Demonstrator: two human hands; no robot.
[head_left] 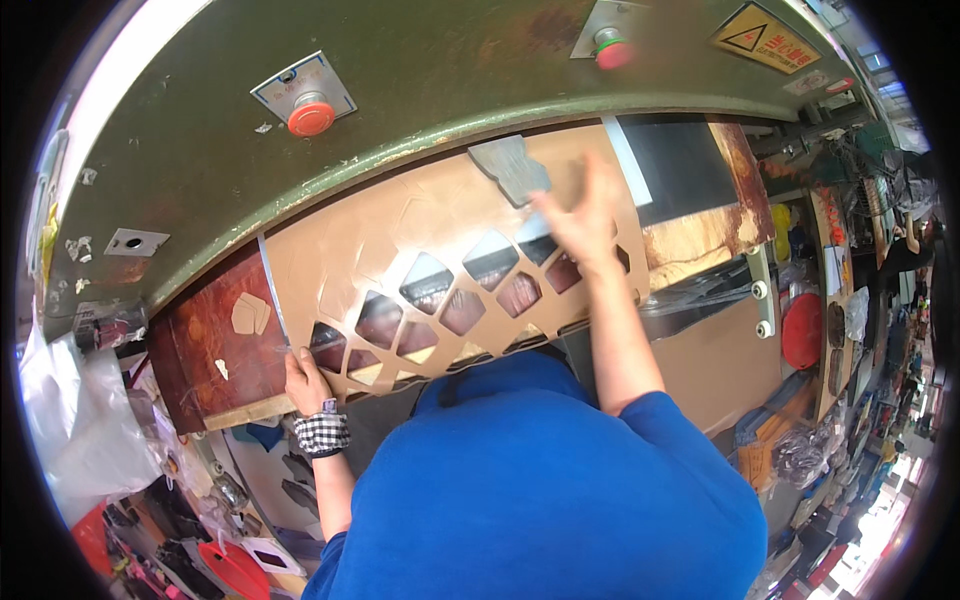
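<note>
A tan sheet [350, 240] lies across the work surface under the green machine, with rows of angular holes cut through its near half. Its near left corner is in my left hand [305, 380], the fingers closed at the edge; a checked black-and-white band circles that wrist. On the sheet's far part rests a flat grey angular block [510, 168]. My right hand [583, 222] hovers over the sheet just right of this block, fingers spread and blurred by motion. Its thumb side is close to the block's edge; whether they touch I cannot tell.
The machine's green front [420, 90] carries a red push button [311, 116], a second pinkish-red one [612, 50] and a yellow warning sign [766, 40]. Small tan cut pieces [250, 314] lie left on the reddish board [215, 345]. Clear plastic bags [85, 420] hang at far left.
</note>
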